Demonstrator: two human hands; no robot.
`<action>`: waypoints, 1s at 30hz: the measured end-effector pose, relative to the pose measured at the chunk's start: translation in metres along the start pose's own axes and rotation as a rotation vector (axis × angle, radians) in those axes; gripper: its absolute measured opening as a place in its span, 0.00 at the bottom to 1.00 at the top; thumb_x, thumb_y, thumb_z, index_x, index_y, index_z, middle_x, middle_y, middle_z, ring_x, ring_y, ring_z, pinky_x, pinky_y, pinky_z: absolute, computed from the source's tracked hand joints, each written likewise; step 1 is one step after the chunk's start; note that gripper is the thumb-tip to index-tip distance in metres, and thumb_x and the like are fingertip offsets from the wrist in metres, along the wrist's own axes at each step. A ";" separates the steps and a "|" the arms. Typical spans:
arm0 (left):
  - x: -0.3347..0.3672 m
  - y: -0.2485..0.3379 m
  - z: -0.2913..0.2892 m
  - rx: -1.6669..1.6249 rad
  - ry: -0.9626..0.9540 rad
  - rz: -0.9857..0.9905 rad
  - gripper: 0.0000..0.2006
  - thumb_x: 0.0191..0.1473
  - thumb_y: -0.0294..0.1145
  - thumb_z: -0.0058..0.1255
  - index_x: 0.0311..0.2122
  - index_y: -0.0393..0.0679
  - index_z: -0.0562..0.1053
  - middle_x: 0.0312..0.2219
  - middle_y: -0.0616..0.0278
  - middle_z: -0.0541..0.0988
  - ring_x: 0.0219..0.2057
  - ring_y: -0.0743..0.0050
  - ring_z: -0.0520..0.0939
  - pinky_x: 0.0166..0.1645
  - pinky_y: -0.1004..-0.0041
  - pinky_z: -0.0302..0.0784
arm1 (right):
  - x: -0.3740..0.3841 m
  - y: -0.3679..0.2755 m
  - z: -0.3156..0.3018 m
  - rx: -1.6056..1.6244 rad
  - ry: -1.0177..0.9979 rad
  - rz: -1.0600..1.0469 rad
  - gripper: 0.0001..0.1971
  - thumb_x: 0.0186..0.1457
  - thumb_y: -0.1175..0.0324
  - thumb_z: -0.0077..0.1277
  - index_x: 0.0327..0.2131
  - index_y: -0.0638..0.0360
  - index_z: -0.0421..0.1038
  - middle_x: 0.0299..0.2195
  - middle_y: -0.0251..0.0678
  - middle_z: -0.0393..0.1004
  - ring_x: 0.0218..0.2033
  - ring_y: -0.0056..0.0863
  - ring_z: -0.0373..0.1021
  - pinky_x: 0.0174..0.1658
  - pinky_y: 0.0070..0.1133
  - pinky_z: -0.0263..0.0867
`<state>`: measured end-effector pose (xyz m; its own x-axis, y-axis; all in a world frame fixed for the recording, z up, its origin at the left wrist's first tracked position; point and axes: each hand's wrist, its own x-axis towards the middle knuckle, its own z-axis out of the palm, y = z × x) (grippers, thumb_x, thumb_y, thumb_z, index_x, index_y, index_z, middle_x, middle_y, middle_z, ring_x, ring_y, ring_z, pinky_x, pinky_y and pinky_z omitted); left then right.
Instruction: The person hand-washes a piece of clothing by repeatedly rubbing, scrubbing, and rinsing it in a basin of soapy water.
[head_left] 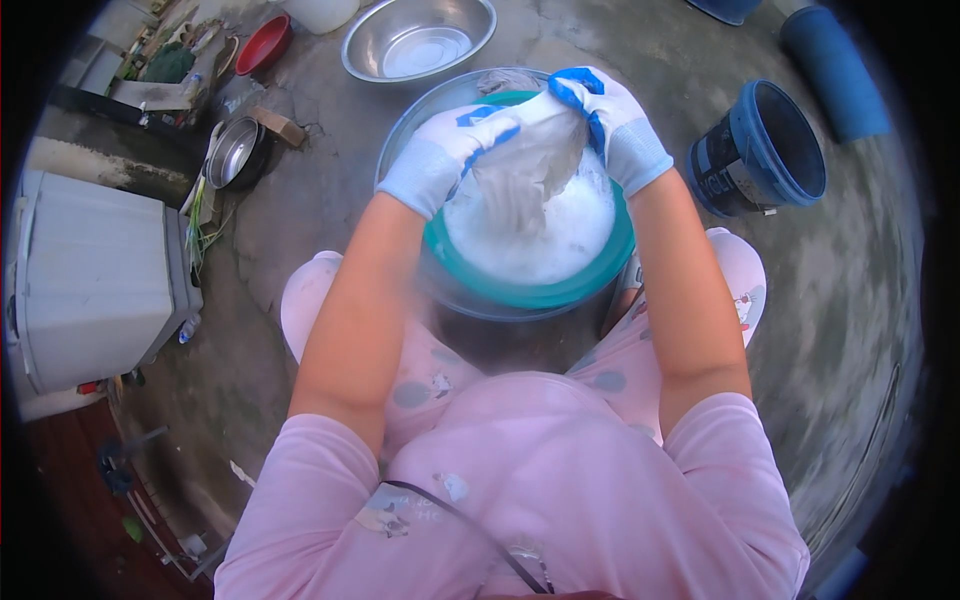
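Note:
Both my hands wear white gloves with blue palms and fingers. Between them hangs a wet, greyish-white cloth (525, 180), its lower end dropping into white suds (590, 215). My left hand (450, 150) is closed on the cloth's left side, and my right hand (605, 115) pinches its upper right edge. Beneath lies a green basin (470, 270) full of foam, sitting inside a larger clear tub (400, 130). Another bit of grey fabric (510, 82) shows at the tub's far rim. What kind of garment the cloth is, I cannot make out.
A steel bowl (365, 50) stands beyond the tub, with a red basin (265, 45) to its left. On the right are a dark blue bucket (735, 150) and a blue cylinder (835, 75). A grey lidded box (95, 280) and a small pan (235, 150) stand left.

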<state>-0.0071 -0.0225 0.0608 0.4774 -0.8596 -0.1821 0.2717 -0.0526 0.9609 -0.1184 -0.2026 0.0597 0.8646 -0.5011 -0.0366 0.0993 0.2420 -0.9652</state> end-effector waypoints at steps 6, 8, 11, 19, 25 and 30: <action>0.025 -0.045 -0.012 -0.966 -0.238 -0.130 0.14 0.64 0.45 0.38 0.38 0.47 0.71 0.32 0.61 0.76 0.33 0.67 0.77 0.42 0.70 0.74 | -0.062 0.010 0.092 -0.890 0.076 -0.568 0.08 0.53 0.65 0.51 0.37 0.52 0.71 0.28 0.41 0.75 0.29 0.39 0.73 0.33 0.28 0.67; 0.036 -0.074 -0.033 -0.481 -0.461 0.081 0.09 0.59 0.41 0.42 0.37 0.49 0.69 0.34 0.59 0.74 0.37 0.63 0.75 0.47 0.69 0.71 | -0.067 0.020 0.103 -1.137 -0.111 -0.708 0.08 0.53 0.67 0.49 0.38 0.49 0.72 0.29 0.44 0.75 0.32 0.42 0.73 0.36 0.33 0.68; 0.029 -0.093 0.027 -0.143 -0.268 0.420 0.20 0.50 0.41 0.48 0.48 0.47 0.69 0.46 0.52 0.73 0.48 0.60 0.73 0.54 0.71 0.67 | -0.020 0.016 0.052 -1.067 0.413 -0.122 0.09 0.59 0.62 0.41 0.38 0.51 0.69 0.29 0.44 0.76 0.33 0.46 0.73 0.38 0.37 0.66; 0.022 -0.104 -0.013 0.599 -0.060 0.722 0.21 0.51 0.35 0.50 0.50 0.40 0.68 0.42 0.50 0.76 0.44 0.56 0.77 0.49 0.68 0.73 | -0.034 0.038 0.076 -1.179 0.150 -0.468 0.11 0.50 0.66 0.44 0.39 0.52 0.65 0.29 0.46 0.76 0.34 0.47 0.73 0.38 0.38 0.67; 0.016 -0.081 -0.034 -0.881 -0.461 -0.101 0.19 0.64 0.43 0.30 0.49 0.44 0.69 0.43 0.54 0.76 0.47 0.58 0.75 0.53 0.65 0.69 | -0.059 0.028 0.104 -1.093 0.059 -0.550 0.08 0.53 0.66 0.40 0.36 0.55 0.65 0.29 0.46 0.76 0.32 0.47 0.73 0.35 0.39 0.66; 0.012 -0.082 0.035 0.378 -0.117 0.365 0.17 0.63 0.37 0.33 0.50 0.44 0.69 0.46 0.54 0.74 0.47 0.61 0.74 0.52 0.66 0.69 | -0.016 0.043 0.027 -1.256 0.254 -0.157 0.11 0.53 0.65 0.43 0.41 0.54 0.63 0.30 0.45 0.77 0.32 0.45 0.74 0.36 0.38 0.68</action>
<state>-0.0524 -0.0463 -0.0131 0.3822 -0.9061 0.1815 -0.2241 0.0996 0.9695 -0.1142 -0.1616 0.0258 0.7546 -0.6297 0.1845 -0.4579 -0.7068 -0.5393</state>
